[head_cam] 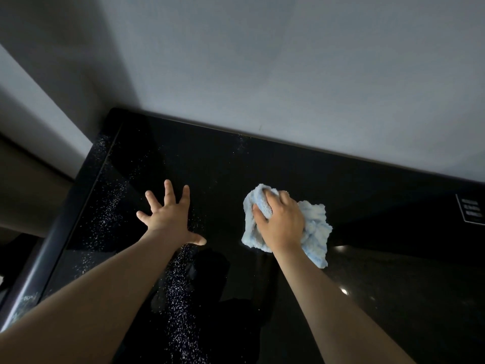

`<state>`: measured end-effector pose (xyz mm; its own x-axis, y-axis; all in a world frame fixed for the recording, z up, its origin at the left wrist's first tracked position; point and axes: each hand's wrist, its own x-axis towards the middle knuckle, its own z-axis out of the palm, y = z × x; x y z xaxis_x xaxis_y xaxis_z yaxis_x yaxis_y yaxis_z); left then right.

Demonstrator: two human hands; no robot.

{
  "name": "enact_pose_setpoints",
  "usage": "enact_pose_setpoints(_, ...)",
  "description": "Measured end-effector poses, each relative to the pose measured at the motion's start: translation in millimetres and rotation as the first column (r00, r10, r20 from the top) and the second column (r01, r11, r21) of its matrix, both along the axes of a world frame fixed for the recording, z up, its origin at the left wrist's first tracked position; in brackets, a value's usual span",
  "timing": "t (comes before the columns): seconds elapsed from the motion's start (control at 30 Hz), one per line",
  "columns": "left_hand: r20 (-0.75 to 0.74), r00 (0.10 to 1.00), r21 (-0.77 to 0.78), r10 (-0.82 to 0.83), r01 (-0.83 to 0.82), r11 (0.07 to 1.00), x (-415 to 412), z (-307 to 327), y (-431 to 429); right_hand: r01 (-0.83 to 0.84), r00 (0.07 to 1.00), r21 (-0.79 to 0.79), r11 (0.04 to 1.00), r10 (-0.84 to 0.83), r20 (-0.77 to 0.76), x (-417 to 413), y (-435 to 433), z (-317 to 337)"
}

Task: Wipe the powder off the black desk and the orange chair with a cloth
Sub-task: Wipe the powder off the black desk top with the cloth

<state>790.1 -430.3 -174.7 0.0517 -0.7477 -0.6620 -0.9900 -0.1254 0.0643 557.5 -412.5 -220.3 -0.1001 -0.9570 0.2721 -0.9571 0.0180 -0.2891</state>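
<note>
Nearest the camera, at the lower centre of the frame, a thick band of white powder (181, 292) lay on the glossy black desk (262, 166), running up toward the thumb of the left hand (168, 219). That hand was spread wide, fingers straight and holding nothing, and seemed to lie flat on the desk in the left-centre of the frame. A second scatter of powder (110, 203) ran along the desk's left border, beside and beyond it.

To the right of centre, the right hand (280, 224) clutched a bunched pale blue cloth (315, 229), fingers curled into its upper folds and pressing it to the surface. The desk around the cloth looked mostly free of grains. The orange chair was not in view.

Farther back, a faint streak of powder (242, 145) sat near the rear edge, under the grey wall (288, 61). A white label (472, 212) showed at the far right.

The main risk I judged was the left arm: its forearm crossed just beside the near band, so a shift could drag grains about or pick them up on the skin. A fast sweep leftward might also push powder over the left edge onto the floor, and the crumpled cloth could skip grains or shed some of its load.
</note>
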Motion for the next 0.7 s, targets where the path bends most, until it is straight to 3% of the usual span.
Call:
enact_pose_setpoints(0.33,-0.092,0.981,-0.168,-0.173,0.156,0.973,37.8,2.9,44.3,0.044,0.999,0.014,0.999,-0.044,0.025,12.5,59.1,2.8)
enact_pose_setpoints(0.5,-0.194,0.949,-0.138,-0.249,0.225,0.965,51.2,8.9,97.1,0.073,0.997,0.043,0.996,-0.074,0.022,18.7,92.6,6.1)
enact_pose_setpoints(0.7,-0.086,0.913,-0.001,-0.399,0.4,0.917,72.0,6.7,146.0,0.106,0.994,0.071,0.992,-0.107,0.012,29.2,137.9,9.7)
